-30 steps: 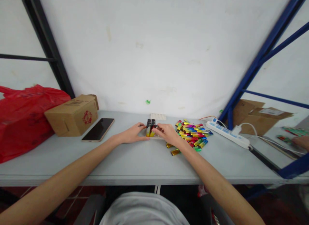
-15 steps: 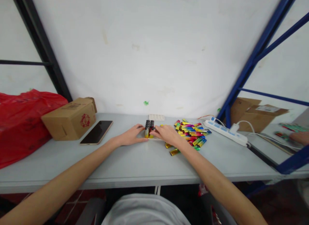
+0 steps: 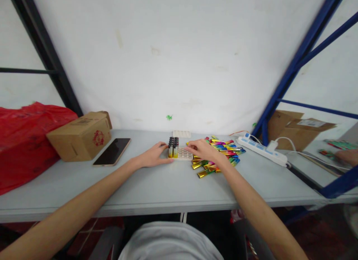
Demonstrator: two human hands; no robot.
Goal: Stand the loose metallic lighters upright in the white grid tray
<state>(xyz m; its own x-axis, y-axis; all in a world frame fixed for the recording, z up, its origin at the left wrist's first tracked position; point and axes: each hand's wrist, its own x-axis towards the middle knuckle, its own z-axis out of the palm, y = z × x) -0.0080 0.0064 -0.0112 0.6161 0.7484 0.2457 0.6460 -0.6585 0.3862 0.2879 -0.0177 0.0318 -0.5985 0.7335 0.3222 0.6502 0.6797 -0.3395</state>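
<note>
A pale tray [image 3: 184, 155] with rows of round holes lies in front of me, two rows of slim, shiny lighters [image 3: 173, 150] with black tops standing upright at its left end. My left hand [image 3: 153, 155] spans that end, thumb at the front corner and fingers towards the back, holding the tray's side. Over the tray's right part hovers my right hand [image 3: 203, 150], its thumb and index finger apart with nothing visible between them. Beside and beneath it spreads a pile of multicoloured metallic lighters [image 3: 223, 152].
Behind the tray is a second pale tray [image 3: 181, 134]. A phone [image 3: 112, 152], a cardboard box [image 3: 81, 137] and a red bag [image 3: 28, 144] are on the left. A power strip [image 3: 261, 151] lies right of the pile; another person's hand [image 3: 346, 155] shows at far right.
My right hand has moved right, away from the upright lighters, uncovering the tray's holes. My left hand has stayed at the tray's left end.
</note>
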